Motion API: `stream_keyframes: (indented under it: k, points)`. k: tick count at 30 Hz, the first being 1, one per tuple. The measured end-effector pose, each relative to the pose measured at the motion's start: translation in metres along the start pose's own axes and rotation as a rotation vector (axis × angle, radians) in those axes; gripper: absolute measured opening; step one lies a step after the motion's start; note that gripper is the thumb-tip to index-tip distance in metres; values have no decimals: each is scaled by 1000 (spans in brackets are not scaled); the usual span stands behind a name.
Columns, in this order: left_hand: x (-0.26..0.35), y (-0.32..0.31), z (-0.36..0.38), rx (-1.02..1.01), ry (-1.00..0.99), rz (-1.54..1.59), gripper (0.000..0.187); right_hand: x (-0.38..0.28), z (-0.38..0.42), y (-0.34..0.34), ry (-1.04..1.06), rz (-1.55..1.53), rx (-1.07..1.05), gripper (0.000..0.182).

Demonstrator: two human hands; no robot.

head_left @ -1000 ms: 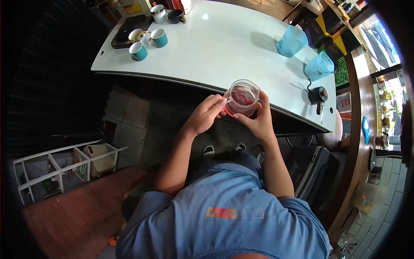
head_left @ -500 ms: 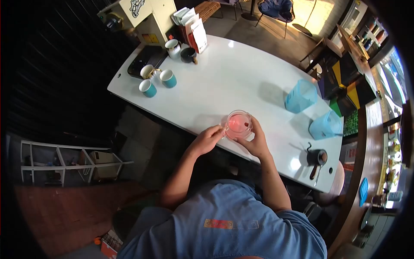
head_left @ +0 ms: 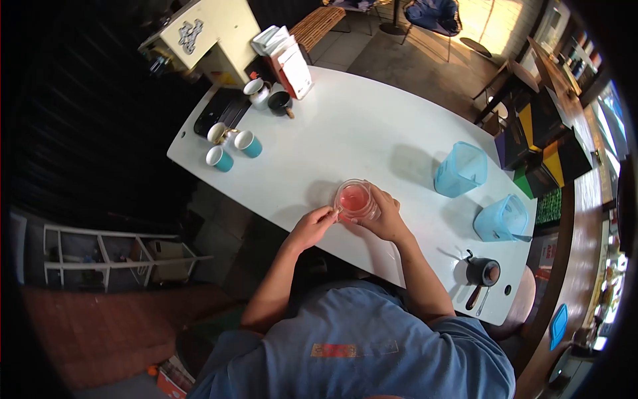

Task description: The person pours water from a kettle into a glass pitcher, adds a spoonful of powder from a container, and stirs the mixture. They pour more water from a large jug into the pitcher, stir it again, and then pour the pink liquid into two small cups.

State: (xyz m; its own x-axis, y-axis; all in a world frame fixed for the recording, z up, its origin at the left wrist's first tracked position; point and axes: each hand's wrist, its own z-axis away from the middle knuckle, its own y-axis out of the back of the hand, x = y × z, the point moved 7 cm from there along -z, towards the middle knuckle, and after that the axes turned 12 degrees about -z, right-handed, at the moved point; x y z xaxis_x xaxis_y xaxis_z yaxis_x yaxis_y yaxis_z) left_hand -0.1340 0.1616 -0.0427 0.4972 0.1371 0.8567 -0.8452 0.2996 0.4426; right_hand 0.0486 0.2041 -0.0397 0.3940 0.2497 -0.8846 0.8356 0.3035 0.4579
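A clear glass jug (head_left: 353, 197) with pink liquid in it is held between my two hands over the near edge of the white table. My left hand (head_left: 316, 225) pinches its handle at the lower left. My right hand (head_left: 385, 216) is wrapped round the right side of the glass, with the thumb along the near side. Whether the jug's base touches the table cannot be made out. Two light-blue plastic pitchers (head_left: 461, 170) stand to the right of my right hand.
Teal cups (head_left: 248, 144), a white mug (head_left: 257, 94) and a black cup (head_left: 280, 104) stand at the left. A menu holder (head_left: 290, 70) is behind them. A small black pot (head_left: 483, 271) with a spoon sits near the right corner. A black tray (head_left: 221, 112) lies far left.
My view has shifted, so the table's things appear lower in the picture. My right hand's fingers have moved further round the jug's side. Both hands keep hold of it.
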Motion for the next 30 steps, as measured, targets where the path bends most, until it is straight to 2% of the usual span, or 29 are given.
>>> stream_keyframes:
  k: [5,8,10,12,16,23,28,30]
  points:
    - [5,1,-17,-50,-32,18,26,1,-6,7,-38,20,10,92]
    - [4,-1,-28,-109,-55,-99,26,8,-8,13,-44,24,2,90]
    - [-1,-13,-35,-225,-108,-37,28,8,-10,20,-47,34,-5,88]
    - [-4,-18,-37,-246,-108,14,30,9,-11,21,-112,74,-61,87]
    - [-7,-12,-37,-305,-83,138,34,3,-12,28,-123,89,-36,89]
    - [-21,30,-35,-206,-115,88,34,10,-9,38,-201,56,57,85]
    - [-38,40,-33,-219,-102,133,33,19,-5,42,-251,11,136,81]
    - [-41,41,-30,-231,-96,145,33,16,-1,46,-255,88,193,78]
